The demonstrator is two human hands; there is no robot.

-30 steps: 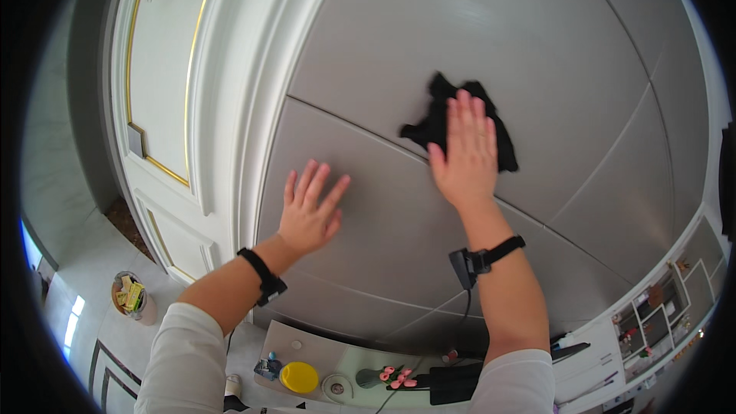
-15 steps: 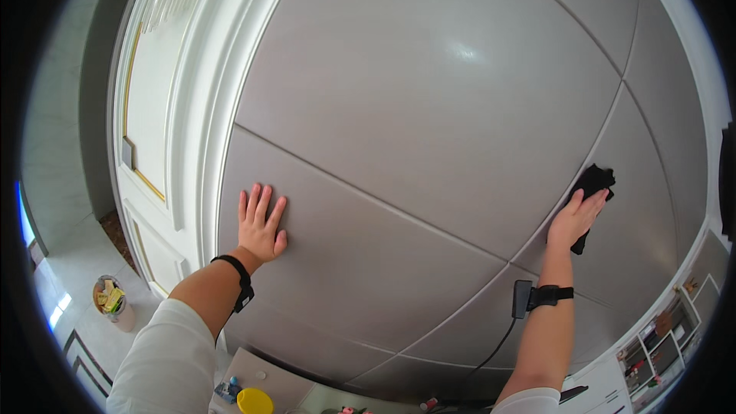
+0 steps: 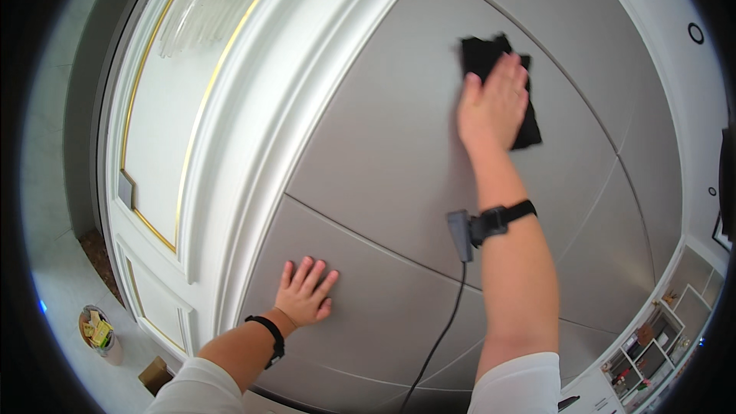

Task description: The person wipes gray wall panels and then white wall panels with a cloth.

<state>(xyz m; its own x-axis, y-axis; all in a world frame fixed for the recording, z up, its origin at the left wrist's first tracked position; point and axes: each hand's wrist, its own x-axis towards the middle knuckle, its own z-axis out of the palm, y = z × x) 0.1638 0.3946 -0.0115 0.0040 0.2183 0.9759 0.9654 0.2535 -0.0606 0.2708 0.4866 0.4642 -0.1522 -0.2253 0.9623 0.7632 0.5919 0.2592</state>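
A black cloth (image 3: 528, 126) is pressed on the upper part of a grey panelled wall (image 3: 376, 153). My right hand (image 3: 492, 107) lies over it, closed on it with straightened fingers held close together; the cloth sticks out around them. Lower down, near the white moulding, my left hand (image 3: 303, 295) rests open on a grey panel, fingers spread and holding nothing. Each wrist wears a black band, and a cable hangs from the grey device (image 3: 460, 234) at the right one.
White moulding and a door-like panel with gold trim (image 3: 149, 224) border the wall at left. A bin (image 3: 111, 349) with refuse and a cardboard box (image 3: 153, 374) stand on the pale floor at lower left. White shelving (image 3: 652, 353) holds small objects at lower right.
Since half a second ago my right hand has swept the cloth up and leftward across the panels. My left hand stays spread on the wall; the whole view has shifted.
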